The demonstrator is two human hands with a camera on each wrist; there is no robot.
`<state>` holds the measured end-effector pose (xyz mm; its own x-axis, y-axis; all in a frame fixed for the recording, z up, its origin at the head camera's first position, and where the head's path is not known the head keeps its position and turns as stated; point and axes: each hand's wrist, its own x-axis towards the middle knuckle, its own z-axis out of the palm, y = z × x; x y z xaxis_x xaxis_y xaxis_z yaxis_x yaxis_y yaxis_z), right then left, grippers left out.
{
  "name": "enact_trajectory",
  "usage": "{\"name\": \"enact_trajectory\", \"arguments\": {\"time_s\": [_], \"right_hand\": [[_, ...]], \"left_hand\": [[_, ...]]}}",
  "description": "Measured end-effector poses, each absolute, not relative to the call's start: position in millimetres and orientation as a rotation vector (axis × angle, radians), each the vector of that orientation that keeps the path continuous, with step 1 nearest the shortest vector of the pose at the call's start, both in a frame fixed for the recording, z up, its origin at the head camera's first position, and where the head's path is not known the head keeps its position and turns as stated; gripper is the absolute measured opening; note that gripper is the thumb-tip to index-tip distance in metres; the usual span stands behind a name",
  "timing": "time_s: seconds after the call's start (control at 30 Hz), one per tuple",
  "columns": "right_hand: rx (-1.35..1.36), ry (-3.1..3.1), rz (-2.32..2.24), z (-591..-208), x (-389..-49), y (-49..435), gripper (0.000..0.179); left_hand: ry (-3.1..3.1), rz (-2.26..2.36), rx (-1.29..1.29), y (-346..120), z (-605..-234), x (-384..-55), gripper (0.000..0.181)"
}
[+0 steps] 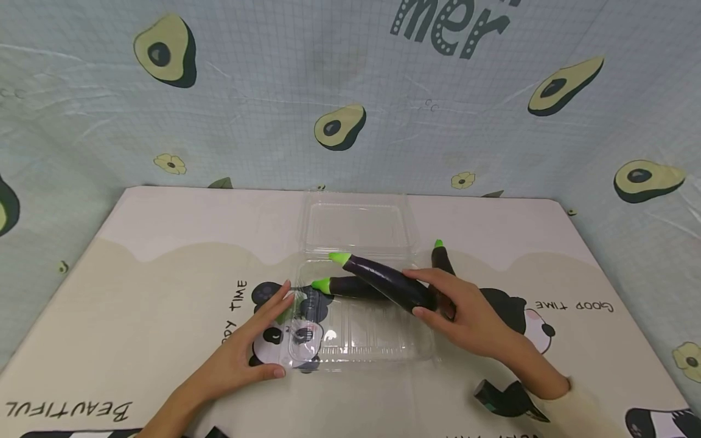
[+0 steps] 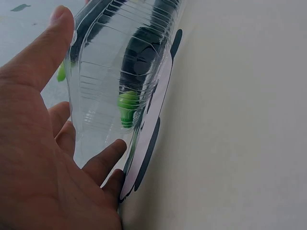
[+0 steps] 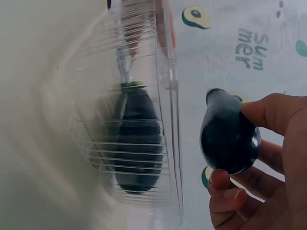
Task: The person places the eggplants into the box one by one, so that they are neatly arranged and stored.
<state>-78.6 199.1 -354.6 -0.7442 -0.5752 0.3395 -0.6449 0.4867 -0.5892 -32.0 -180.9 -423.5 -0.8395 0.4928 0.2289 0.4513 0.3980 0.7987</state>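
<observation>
My right hand (image 1: 471, 313) grips the thick end of a dark purple eggplant (image 1: 389, 281) with a bright green tip. The eggplant slants over the clear plastic clamshell box (image 1: 378, 347), its tip toward the far left. Below it a second eggplant (image 1: 347, 287) lies inside the box, also visible through the ribbed plastic wall in the left wrist view, green end (image 2: 127, 108) nearest. At the box's left side is my left hand (image 1: 246, 347), fingers extended along the edge and thumb apart. In the right wrist view, thumb and fingers hold the eggplant's rounded end (image 3: 230, 136).
The box's lid (image 1: 358, 225) lies folded back toward the far table edge. Another eggplant (image 1: 442, 260) rests right of the box, partly hidden by my right hand. A small black object (image 1: 509, 400) shows beside my right wrist. A printed cloth wall (image 1: 263, 115) stands behind the table.
</observation>
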Motion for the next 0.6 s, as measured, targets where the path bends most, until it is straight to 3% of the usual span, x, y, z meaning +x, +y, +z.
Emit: {"name": "enact_trajectory", "arguments": {"time_s": [0.6], "right_hand": [[1.311,-2.648,1.065,-362,-83,184,0.052]], "left_hand": [[2.578,1.478,0.896,-182,-425,-33,0.097]]}}
